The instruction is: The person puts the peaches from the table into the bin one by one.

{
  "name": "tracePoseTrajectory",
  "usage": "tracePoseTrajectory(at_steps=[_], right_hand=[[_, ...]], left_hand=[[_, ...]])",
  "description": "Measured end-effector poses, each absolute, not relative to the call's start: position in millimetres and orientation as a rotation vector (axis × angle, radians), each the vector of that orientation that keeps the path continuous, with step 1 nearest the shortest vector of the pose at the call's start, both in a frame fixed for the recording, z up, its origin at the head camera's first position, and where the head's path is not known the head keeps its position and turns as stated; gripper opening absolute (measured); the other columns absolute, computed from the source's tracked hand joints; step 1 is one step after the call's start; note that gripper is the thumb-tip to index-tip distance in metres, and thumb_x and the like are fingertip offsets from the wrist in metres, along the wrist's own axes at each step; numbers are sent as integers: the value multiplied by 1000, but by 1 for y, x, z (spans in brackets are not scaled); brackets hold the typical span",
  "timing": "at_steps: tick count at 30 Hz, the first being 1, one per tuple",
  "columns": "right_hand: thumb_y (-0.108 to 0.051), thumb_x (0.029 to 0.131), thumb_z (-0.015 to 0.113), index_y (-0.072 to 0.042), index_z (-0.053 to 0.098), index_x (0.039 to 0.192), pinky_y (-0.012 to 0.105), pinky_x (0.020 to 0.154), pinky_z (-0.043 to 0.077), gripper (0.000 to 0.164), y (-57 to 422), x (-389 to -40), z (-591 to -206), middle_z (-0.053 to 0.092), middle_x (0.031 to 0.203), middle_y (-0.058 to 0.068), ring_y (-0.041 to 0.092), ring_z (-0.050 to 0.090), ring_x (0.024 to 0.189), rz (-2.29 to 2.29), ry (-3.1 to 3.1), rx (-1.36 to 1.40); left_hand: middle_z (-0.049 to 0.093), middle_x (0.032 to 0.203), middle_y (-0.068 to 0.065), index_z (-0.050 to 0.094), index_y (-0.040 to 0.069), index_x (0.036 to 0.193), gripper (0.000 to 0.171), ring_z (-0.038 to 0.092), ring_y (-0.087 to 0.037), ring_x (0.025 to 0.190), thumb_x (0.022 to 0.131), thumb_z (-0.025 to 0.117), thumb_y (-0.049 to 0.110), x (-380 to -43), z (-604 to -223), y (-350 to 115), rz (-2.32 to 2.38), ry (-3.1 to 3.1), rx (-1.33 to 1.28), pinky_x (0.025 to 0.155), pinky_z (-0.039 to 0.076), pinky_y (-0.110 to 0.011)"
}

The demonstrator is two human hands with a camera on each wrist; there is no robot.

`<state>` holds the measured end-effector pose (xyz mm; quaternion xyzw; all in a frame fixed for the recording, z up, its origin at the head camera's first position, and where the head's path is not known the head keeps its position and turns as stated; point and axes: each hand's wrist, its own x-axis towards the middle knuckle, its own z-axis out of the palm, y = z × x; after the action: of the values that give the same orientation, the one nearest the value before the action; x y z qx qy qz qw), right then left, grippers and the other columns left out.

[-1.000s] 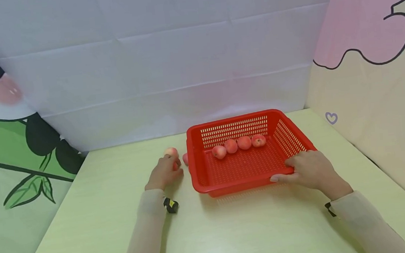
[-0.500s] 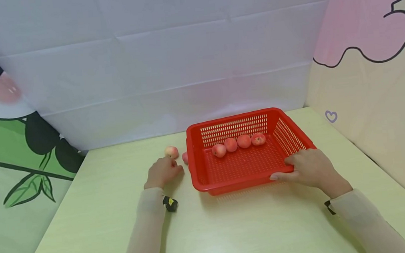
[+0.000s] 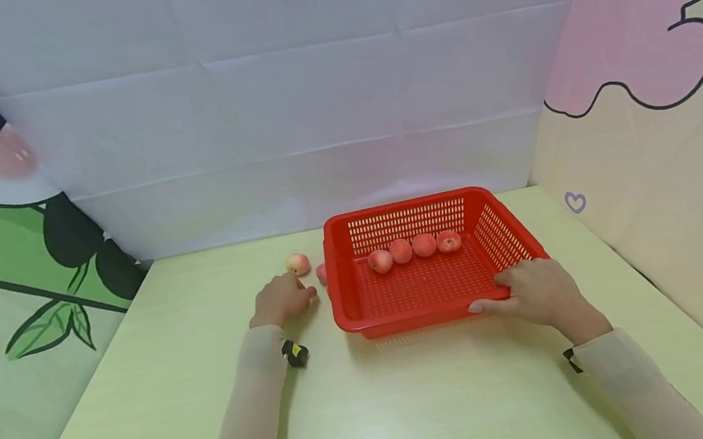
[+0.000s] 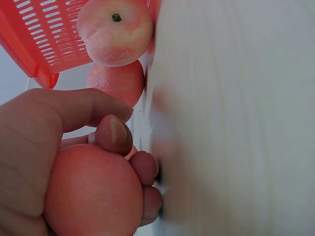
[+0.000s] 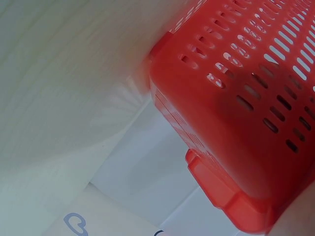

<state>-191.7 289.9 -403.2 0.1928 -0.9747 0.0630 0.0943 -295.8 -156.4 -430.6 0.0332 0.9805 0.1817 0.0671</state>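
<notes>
In the left wrist view a peach [image 4: 93, 191] sits in my left hand [image 4: 29, 128], its fingers curled round it; from the head that peach is hidden beneath the hand [image 3: 280, 300]. Just beyond the knuckles lies a paler peach [image 3: 297, 264] on the table. Another peach [image 3: 321, 273] shows partly at the left wall of the red plastic basket [image 3: 423, 318]. My right hand [image 3: 536, 294] grips the basket's front right corner, thumb along the outside of the rim. Inside the basket several peaches [image 3: 424, 246] form a row.
The pale wooden table [image 3: 367, 399] meets a white cloth backdrop [image 3: 304, 112] behind the basket. A cream and pink printed panel [image 3: 649, 172] borders the right side, and a green printed one [image 3: 17, 276] the left.
My left fingers have drawn in and back slightly; the peach that showed at them is now out of the head view. The paler peach beyond is more exposed. My right hand stays on the basket.
</notes>
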Motion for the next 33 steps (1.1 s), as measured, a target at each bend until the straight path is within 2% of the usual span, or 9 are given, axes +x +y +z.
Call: tracePoseTrajectory(at_steps=[4,10,12,15,19,24,27,30,33], right_hand=[[-75,89,68,-23,55,66,29,54,32,59,290,-192,-403,39,55,-9,9,39,55,190,-2883,581],[-75,89,68,-23,55,65,29,54,32,59,291,-192,-405,39,55,-9,9,39,55,199,-2875,581],[-75,89,68,-23,53,65,29,54,32,60,291,-192,-405,38,54,-9,9,39,54,199,-2873,578],[-76,89,68,-23,53,64,29,54,32,60,291,-192,-404,38,54,-9,9,39,54,197,-2876,576],[-76,89,67,-23,55,66,29,54,33,60,291,-192,-403,40,55,-9,9,40,54,191,-2883,575],[-77,89,67,-22,57,67,30,55,34,59,290,-192,-402,41,55,-9,9,41,55,185,-2888,576],[-77,89,67,-22,57,68,29,55,34,59,290,-192,-402,41,55,-9,9,42,55,184,-2888,580],[-78,89,66,-22,58,68,30,55,34,60,290,-192,-402,42,56,-9,9,42,55,187,-2888,580],[-78,89,66,-23,57,67,30,54,33,60,290,-192,-403,41,55,-9,9,41,55,194,-2886,578]], left_hand=[[40,54,4,53,16,58,45,41,-16,55,99,58,35,-294,-426,-158,541,2940,120,55,28,-33],[51,55,4,67,14,63,46,46,-16,57,102,55,36,-286,-400,-159,572,3008,168,55,33,-32],[49,54,4,63,14,60,48,43,-15,55,102,54,36,-280,-388,-157,584,3047,187,52,30,-31],[39,52,6,49,17,53,50,35,-13,52,100,52,33,-271,-372,-154,599,3101,209,51,24,-29],[29,53,6,37,20,52,46,28,-12,53,95,51,28,-258,-349,-144,615,3174,256,51,19,-28],[42,50,8,36,20,52,46,38,-13,50,95,51,22,-242,-314,-127,585,3290,391,50,21,-29],[44,48,8,35,20,52,47,43,-13,48,95,51,20,-235,-294,-114,569,3354,510,49,24,-29],[29,50,7,32,20,53,46,33,-12,49,94,52,18,-229,-276,-99,574,3390,650,50,21,-29],[22,53,8,30,20,53,48,24,-11,54,95,54,18,-227,-262,-86,579,3416,802,52,17,-29]])
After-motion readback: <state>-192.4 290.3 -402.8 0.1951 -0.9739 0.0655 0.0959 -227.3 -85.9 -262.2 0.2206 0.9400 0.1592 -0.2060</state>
